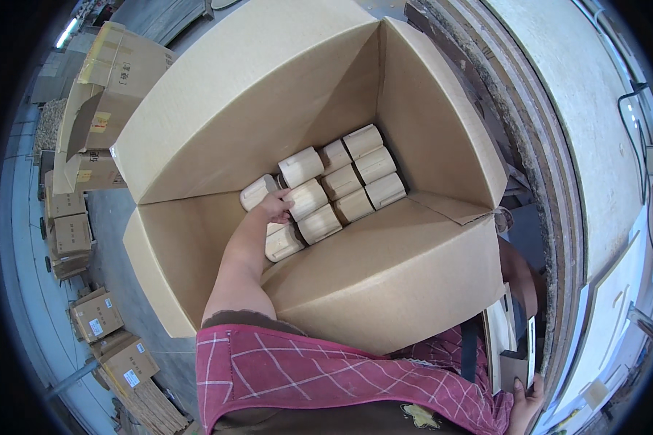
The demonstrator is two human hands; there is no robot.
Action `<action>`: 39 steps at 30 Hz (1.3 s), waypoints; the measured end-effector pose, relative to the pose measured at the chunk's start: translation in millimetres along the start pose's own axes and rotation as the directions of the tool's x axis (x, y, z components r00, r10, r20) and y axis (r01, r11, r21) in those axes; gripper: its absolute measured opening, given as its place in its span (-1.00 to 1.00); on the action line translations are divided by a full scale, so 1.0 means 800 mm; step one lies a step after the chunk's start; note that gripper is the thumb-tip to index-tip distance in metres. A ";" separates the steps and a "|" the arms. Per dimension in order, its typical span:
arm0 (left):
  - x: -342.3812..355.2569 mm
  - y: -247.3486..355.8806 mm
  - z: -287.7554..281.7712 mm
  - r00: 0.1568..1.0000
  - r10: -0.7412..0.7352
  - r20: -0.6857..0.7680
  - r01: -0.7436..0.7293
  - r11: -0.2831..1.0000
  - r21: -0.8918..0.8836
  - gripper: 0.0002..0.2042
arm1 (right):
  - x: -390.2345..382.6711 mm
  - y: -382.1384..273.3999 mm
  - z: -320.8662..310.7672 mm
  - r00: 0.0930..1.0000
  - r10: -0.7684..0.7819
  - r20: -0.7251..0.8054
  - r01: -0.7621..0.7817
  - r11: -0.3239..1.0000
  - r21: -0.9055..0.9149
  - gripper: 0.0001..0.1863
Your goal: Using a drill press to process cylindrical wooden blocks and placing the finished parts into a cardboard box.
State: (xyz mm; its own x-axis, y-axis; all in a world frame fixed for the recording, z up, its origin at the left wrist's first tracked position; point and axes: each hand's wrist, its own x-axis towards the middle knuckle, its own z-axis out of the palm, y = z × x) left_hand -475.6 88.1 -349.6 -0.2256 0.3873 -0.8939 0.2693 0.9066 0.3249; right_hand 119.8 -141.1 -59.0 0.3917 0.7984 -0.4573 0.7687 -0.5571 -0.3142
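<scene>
Seen in the head view, a worker in a checked pink apron [290, 366] leans over a deep cardboard box [384, 304], the left hand [276, 206] reaching down among smooth, rounded wooden blocks [341, 181] packed in close rows on its bottom. The fingers are half curled, touching the near end of one pale block [306, 199]; whether they truly grip it, I cannot tell from here.

Trouble, in my judgement, would start at that left end, where the rows look ragged: a push off-centre could tilt a block against its neighbour, and a fingertip in the narrow gap could get pinched. The rounded faces look slick enough to slide from a shallow hold and dent a corner.

At the lower right, the right hand [527, 395] has its fingers bent around the lower end of a pale, flat-sided piece [497, 348], partly hidden. Held so low while the eyes are on the box, it could swing and knock the cardboard wall.
</scene>
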 end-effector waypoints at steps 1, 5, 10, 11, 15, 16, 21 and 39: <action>-0.001 0.003 0.002 1.000 -0.003 -0.007 0.003 1.000 0.003 -0.56 | 0.001 0.007 0.008 0.999 0.029 -0.036 -0.021 0.980 0.199 -0.73; 0.004 0.036 0.014 0.992 0.073 -0.101 0.044 0.559 0.828 -0.51 | 0.002 0.036 0.016 0.997 0.054 -0.047 -0.031 0.916 0.400 -0.73; -0.034 0.109 0.049 0.824 0.534 -0.188 0.025 0.297 0.954 -0.56 | -0.005 0.025 0.016 0.996 0.060 -0.066 -0.034 0.939 0.343 -0.72; -0.035 0.117 0.051 0.807 0.587 -0.068 -0.058 0.192 0.980 -0.57 | -0.006 0.020 0.018 0.993 0.079 -0.087 -0.041 0.929 0.368 -0.71; -0.004 0.106 0.052 0.706 0.613 0.354 -0.315 -0.176 0.933 -0.53 | 0.000 0.004 0.016 0.994 0.084 -0.077 -0.049 0.926 0.374 -0.75; -0.004 0.107 0.054 0.795 0.510 0.330 -0.253 -0.215 0.943 -0.49 | 0.000 0.002 0.015 0.991 0.108 -0.075 -0.073 0.924 0.375 -0.75; -0.015 0.096 0.057 0.890 0.365 0.272 -0.175 -0.275 0.945 -0.31 | -0.016 0.002 0.013 0.986 0.061 -0.154 -0.013 0.955 0.297 -0.75; -0.012 0.010 0.118 0.846 -0.052 0.531 -0.490 -0.469 0.735 -0.62 | -0.024 0.017 0.025 0.980 0.095 -0.174 -0.039 0.954 0.297 -0.72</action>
State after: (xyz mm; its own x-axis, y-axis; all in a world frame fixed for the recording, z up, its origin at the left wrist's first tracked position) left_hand -383.1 75.8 -367.2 0.2919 0.1916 -0.9371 0.6724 -0.7379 0.0586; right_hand 112.4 -168.6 -71.0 0.5446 0.7696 -0.3332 0.5677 -0.6308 -0.5290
